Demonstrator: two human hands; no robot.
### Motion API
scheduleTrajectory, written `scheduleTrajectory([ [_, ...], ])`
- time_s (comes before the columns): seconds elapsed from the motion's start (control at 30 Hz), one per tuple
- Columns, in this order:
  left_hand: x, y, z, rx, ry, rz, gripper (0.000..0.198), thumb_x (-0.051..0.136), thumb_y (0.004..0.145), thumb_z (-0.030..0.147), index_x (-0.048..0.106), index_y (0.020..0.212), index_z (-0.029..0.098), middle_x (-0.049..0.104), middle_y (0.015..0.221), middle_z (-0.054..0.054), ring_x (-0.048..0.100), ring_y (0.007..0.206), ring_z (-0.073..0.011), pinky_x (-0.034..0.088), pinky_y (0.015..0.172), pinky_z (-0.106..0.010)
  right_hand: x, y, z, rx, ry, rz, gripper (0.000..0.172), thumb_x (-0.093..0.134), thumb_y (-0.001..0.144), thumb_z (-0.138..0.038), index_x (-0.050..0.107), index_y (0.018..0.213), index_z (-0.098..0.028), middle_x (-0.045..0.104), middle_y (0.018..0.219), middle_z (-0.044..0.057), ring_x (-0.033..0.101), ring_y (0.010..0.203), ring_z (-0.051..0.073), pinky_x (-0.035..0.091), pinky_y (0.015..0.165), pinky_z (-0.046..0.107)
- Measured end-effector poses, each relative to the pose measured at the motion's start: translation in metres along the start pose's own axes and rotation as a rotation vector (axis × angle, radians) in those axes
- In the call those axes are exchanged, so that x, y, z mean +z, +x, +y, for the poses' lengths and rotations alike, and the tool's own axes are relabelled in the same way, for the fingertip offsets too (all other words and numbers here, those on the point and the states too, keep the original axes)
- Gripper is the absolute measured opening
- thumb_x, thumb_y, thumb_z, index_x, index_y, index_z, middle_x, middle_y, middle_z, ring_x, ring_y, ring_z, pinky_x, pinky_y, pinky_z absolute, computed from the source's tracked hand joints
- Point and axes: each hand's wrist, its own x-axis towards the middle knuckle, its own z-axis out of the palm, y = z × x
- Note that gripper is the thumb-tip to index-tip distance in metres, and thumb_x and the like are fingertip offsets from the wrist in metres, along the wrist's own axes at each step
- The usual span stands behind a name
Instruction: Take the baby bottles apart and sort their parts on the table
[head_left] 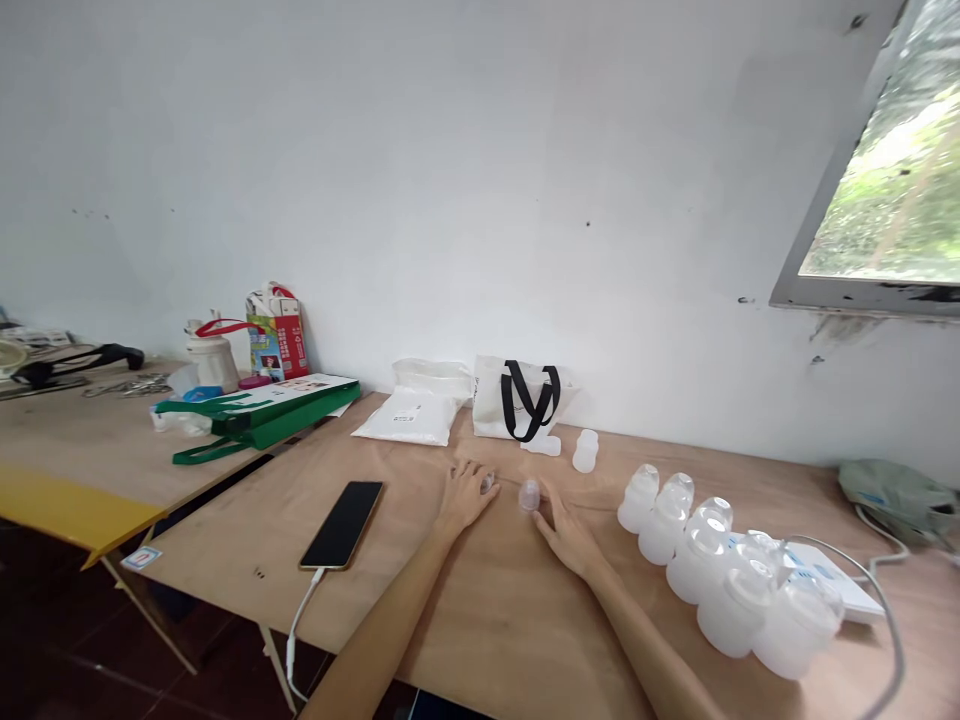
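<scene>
My left hand [466, 492] rests low over the wooden table, its fingers curled round a small clear plastic cap [487, 482]. To its right, a second clear domed cap [529, 495] stands on the table. My right hand [564, 528] lies beside that cap, thumb and forefinger apart and close against its right side; whether they press on it is hard to see. Beyond the hands, one frosted bottle body [586, 451] stands upright and another [543, 446] lies on its side. Several frosted bottles with clear domed caps [701, 550] form a slanting row at right.
A phone [343, 525] with a white cable lies left of my arms. Along the wall sit a white plastic package [409, 415] and a white bag with black handles [487, 400]. A green bag [277, 415] spans the table gap. A white box [840, 580] lies behind the bottles.
</scene>
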Motion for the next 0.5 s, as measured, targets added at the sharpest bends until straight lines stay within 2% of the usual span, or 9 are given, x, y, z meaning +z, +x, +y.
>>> scheduleTrajectory([
  [0.1, -0.001, -0.002, -0.002, 0.049, -0.032, -0.013, 0.031, 0.053, 0.100, 0.040, 0.067, 0.126, 0.033, 0.068, 0.130, -0.003, 0.052, 0.128, -0.0263, 0.035, 0.111, -0.046, 0.002, -0.002, -0.008, -0.057, 0.008, -0.026, 0.065, 0.048, 0.095, -0.032, 0.031, 0.157, -0.024, 0.056, 0.149, 0.009, 0.053, 0.138, 0.023, 0.042, 0.115, 0.041],
  [0.27, -0.006, -0.006, -0.002, 0.069, -0.083, -0.003, 0.027, 0.054, 0.099, 0.037, 0.071, 0.119, 0.032, 0.071, 0.125, -0.001, 0.056, 0.121, -0.0257, 0.037, 0.106, -0.043, 0.003, -0.002, -0.008, -0.075, -0.024, -0.002, 0.071, 0.048, 0.091, -0.026, 0.027, 0.158, -0.022, 0.054, 0.151, 0.009, 0.052, 0.138, 0.024, 0.042, 0.115, 0.042],
  [0.4, -0.005, -0.006, -0.003, 0.081, -0.132, 0.000, 0.026, 0.059, 0.096, 0.038, 0.072, 0.117, 0.032, 0.074, 0.120, -0.001, 0.059, 0.116, -0.0251, 0.038, 0.105, -0.041, 0.005, 0.004, 0.002, -0.025, -0.092, 0.110, 0.073, 0.045, 0.088, -0.020, 0.026, 0.158, -0.023, 0.050, 0.153, 0.009, 0.049, 0.140, 0.025, 0.042, 0.115, 0.044],
  [0.5, -0.003, -0.006, -0.004, 0.085, -0.158, 0.004, 0.026, 0.062, 0.094, 0.038, 0.073, 0.117, 0.034, 0.074, 0.118, 0.000, 0.060, 0.115, -0.0243, 0.037, 0.107, -0.042, 0.004, 0.016, 0.015, 0.049, -0.154, 0.253, 0.080, 0.043, 0.087, -0.017, 0.014, 0.161, -0.021, 0.037, 0.161, 0.012, 0.038, 0.148, 0.029, 0.039, 0.117, 0.048],
])
